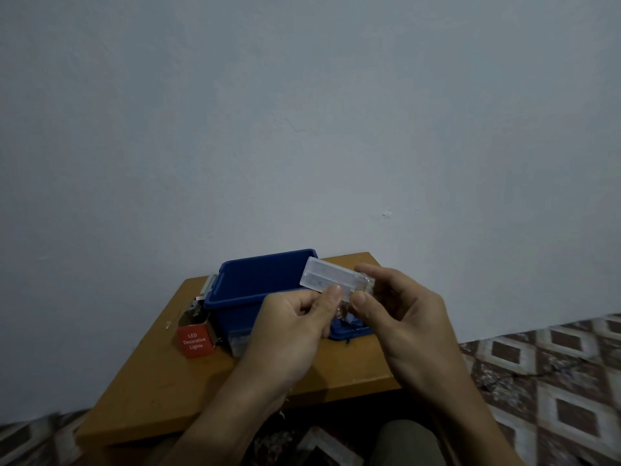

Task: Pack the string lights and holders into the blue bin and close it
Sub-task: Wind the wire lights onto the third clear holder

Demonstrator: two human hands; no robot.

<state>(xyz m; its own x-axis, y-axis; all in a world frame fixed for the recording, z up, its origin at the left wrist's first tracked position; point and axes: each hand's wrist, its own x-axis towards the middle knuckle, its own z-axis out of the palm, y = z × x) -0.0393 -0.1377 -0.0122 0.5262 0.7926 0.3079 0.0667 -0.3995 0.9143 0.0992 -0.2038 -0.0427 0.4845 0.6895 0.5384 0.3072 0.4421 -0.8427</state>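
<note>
— So, from the head camera, where was the clear holder [331, 280]?
— It was held up over the wooden table [336, 375], just in front of the blue bin [255, 280]. The left hand [295, 327] pinched its lower edge between thumb and finger, and the right hand [403, 311] gripped its right end.
— And around the bin?
— A red box [196, 341] marked "LED Decorative Lights" stood to the bin's left. A flat blue piece [349, 332] lay partly hidden beneath the hands. The string lights were too blurred to pick out.

orange-brown wooden table [336, 375] at 6 o'clock, set against pale blue-grey wall [302, 112]; diamond-patterned floor [554, 381] at 4 o'clock.
</note>
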